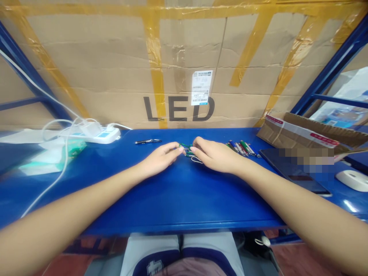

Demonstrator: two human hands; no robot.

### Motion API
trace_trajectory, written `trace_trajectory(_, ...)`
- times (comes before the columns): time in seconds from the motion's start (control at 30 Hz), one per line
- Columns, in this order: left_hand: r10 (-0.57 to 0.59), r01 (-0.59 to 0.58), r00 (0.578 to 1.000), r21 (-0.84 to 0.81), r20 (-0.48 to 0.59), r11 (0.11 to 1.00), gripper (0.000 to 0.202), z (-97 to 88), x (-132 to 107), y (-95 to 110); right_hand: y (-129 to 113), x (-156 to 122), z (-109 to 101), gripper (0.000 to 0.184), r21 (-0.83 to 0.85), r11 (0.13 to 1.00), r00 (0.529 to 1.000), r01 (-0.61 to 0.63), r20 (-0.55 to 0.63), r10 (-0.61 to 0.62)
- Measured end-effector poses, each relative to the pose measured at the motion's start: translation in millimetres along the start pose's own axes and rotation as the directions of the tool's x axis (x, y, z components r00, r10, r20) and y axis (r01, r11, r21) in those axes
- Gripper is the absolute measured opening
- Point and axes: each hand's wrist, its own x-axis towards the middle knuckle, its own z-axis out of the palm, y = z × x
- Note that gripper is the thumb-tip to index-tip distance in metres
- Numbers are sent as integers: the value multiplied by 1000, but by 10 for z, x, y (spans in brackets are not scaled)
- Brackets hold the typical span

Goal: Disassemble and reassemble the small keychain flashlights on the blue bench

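Note:
My left hand [165,158] is closed in a pinch at the middle of the blue table, its fingertips on one end of a slim green pen part [186,145]. Facing it, my right hand [214,154] pinches the other end of that part. A thin pale rod shows between the fingertips, too small to make out well. Just below lie other green pieces [189,154] and a thin white loop [196,159], partly covered by my right fingers. Beyond my left hand a black pen [148,141] lies flat. Several coloured pens [243,148] lie side by side past my right hand.
A dark tablet or phone [299,172] lies under my right forearm's far side, with a white mouse [353,180] beyond. An open cardboard box [299,134] stands back right. A power strip [106,135] with white cables and a green-white packet [54,155] are left. A large carton [115,76] walls the back.

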Motion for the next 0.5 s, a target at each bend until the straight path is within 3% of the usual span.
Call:
trace_trajectory(0.07,83,-59,994,279,-77,958,37,-143,60,-59,89,11,-24,27,-101,987,993,-122,-14,121)
trace_trajectory(0.13,134,-62,986,521,-102,851,35,-304,108,-106,209,22,-70,24,-216,942,965,-257,-3,263)
trace_trajectory(0.23,83,110,974,760,-210,640,30,-526,140,-142,394,41,-181,29,-336,867,917,-369,19,398)
trace_trajectory(0.33,40,216,964,856,-265,469,27,-676,137,-148,509,52,-312,30,-387,798,850,-462,64,523)
trace_trajectory(0.43,0,244,965,893,-263,378,23,-752,132,-155,551,41,-391,20,-419,751,766,-511,175,619)
trace_trajectory(0.47,-8,242,966,900,-257,363,22,-766,133,-160,559,35,-397,18,-422,749,755,-511,195,626)
trace_trajectory(0.5,-11,236,969,905,-249,354,21,-777,136,-165,568,29,-393,15,-407,763,775,-502,180,605)
